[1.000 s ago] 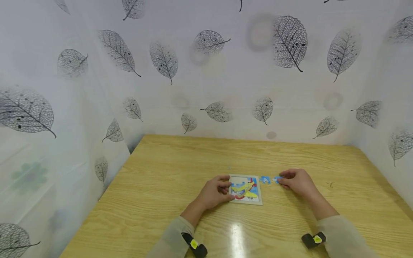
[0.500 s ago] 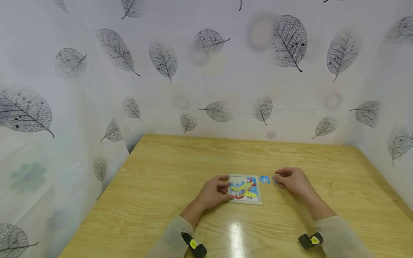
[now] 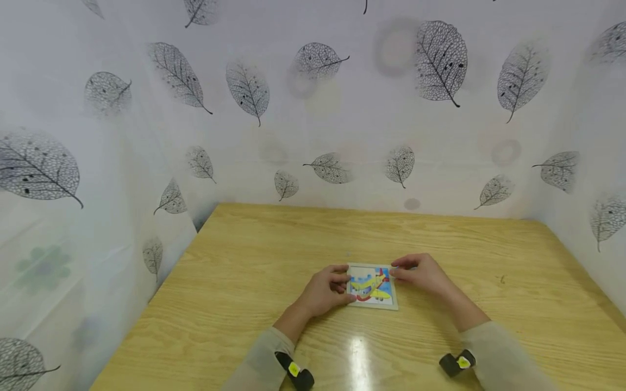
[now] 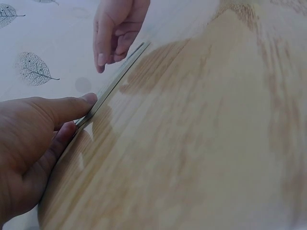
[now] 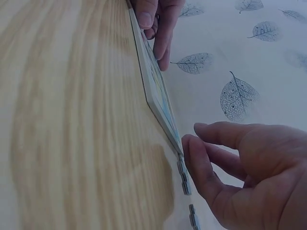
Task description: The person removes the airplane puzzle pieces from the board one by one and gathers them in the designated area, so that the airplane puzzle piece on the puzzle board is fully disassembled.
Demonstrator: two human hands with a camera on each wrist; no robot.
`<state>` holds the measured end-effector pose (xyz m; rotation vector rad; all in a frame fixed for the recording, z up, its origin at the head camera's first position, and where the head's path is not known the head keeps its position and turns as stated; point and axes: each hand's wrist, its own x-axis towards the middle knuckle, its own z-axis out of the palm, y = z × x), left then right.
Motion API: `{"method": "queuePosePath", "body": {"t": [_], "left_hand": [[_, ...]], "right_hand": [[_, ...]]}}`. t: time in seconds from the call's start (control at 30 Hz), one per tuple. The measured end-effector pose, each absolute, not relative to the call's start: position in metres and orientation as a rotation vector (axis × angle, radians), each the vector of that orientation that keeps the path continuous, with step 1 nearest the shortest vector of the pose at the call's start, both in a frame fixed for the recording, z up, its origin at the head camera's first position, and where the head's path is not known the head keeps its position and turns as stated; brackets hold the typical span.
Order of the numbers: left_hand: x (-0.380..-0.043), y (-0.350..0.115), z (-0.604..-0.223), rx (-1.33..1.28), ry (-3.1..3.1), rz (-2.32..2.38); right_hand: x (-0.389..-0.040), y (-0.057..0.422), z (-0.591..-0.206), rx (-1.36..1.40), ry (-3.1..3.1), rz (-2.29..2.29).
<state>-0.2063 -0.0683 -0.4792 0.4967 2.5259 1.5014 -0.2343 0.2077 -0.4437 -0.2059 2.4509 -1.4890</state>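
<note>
A small jigsaw puzzle in a pale tray (image 3: 386, 308) lies on the table, showing a yellow airplane with red parts on blue. Bare tray shows at its upper left. My left hand (image 3: 320, 293) grips the left edge, its thumb on top of the rim. My right hand (image 3: 423, 272) is at the upper right corner, fingers bent and tips close together. In the right wrist view, one loose puzzle piece (image 5: 183, 177) lies against the tray's corner, under those fingertips; another loose piece (image 5: 194, 218) lies farther out. The right hand hides both in the head view.
The wooden table (image 3: 274, 239) reaches back to a white curtain (image 3: 342, 125) printed with dark leaves, which also hangs at both sides. Black wrist cameras (image 3: 457, 363) are strapped over the sleeves.
My right hand has moved left, from the outer loose piece to the tray's upper right corner. The left hand and the tray have stayed in place.
</note>
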Motion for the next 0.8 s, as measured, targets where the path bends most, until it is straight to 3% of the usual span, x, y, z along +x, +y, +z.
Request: {"method": "queuePosePath", "body": {"t": [0.8], "left_hand": [[-0.207, -0.068, -0.481, 0.514, 2.52, 1.526]], "right_hand": [[-0.235, 0.176, -0.452, -0.24, 2.474, -1.379]]}}
